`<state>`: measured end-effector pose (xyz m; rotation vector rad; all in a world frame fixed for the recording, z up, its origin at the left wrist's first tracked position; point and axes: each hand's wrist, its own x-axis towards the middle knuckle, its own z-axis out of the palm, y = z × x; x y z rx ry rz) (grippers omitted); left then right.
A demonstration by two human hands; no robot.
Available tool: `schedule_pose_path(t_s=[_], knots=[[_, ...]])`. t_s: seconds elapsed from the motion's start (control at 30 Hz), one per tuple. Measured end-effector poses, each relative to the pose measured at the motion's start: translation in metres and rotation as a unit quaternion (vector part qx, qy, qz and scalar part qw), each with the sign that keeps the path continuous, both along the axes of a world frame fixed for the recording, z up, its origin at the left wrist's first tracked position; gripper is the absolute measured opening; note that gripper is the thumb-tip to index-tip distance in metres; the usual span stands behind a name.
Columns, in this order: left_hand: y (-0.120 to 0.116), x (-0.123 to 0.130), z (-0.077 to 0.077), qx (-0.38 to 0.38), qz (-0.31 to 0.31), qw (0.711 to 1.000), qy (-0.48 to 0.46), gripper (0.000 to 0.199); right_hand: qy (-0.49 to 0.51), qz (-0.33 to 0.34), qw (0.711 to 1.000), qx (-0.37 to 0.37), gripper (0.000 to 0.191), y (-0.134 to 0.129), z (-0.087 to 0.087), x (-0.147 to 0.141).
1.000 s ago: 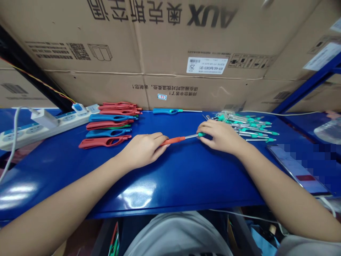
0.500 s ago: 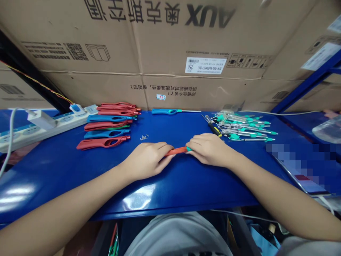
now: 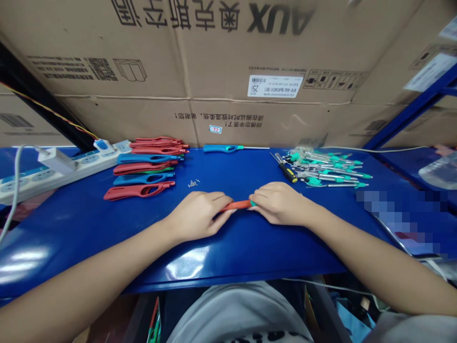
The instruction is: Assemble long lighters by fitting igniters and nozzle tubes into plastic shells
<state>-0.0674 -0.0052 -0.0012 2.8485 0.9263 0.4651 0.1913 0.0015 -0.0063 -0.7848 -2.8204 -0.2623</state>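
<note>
Your left hand [image 3: 200, 214] held the seemingly light, stiff red casing [image 3: 238, 205], best gripped mid-body; your right hand [image 3: 280, 202] pinched the green piece [image 3: 253, 203].

You're holding a red-orange lighter handle [image 3: 238, 205] crosswise in front of you, slim side showing, only a short stretch visible outside your grip. Right against its right end you have a green plastic collar [image 3: 253, 203], mostly covered; whether it's fully seated, you can't tell from here.
</note>
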Motion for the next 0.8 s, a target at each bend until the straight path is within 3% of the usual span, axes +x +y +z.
schedule_pose_path(t_s=[0.2,0.33,0.43,0.63,0.7,0.8], knots=[[0.002,0.007,-0.008,0.034,-0.017,0.999,0.032,0.03,-0.042,-0.097,0.987,-0.125,0.016,-0.003,0.012,-0.007],[0.004,0.014,-0.012,0.014,-0.024,0.999,0.033,0.038,-0.05,-0.14,0.981,-0.124,0.01,0.0,0.013,-0.011],[0.004,0.014,-0.011,-0.001,-0.023,0.999,0.03,0.046,-0.03,-0.156,0.978,-0.137,0.023,0.003,0.01,-0.008],[0.005,0.003,-0.004,0.006,0.028,0.998,0.053,0.036,0.048,-0.152,0.956,-0.247,0.05,0.013,0.016,0.011],[0.006,0.0,0.0,0.012,0.043,0.996,0.071,0.034,0.069,-0.172,0.954,-0.236,0.05,0.018,0.018,0.02],[0.007,-0.006,0.007,0.018,0.057,0.994,0.096,0.033,0.075,-0.331,0.934,-0.114,0.047,0.028,0.015,0.035]])
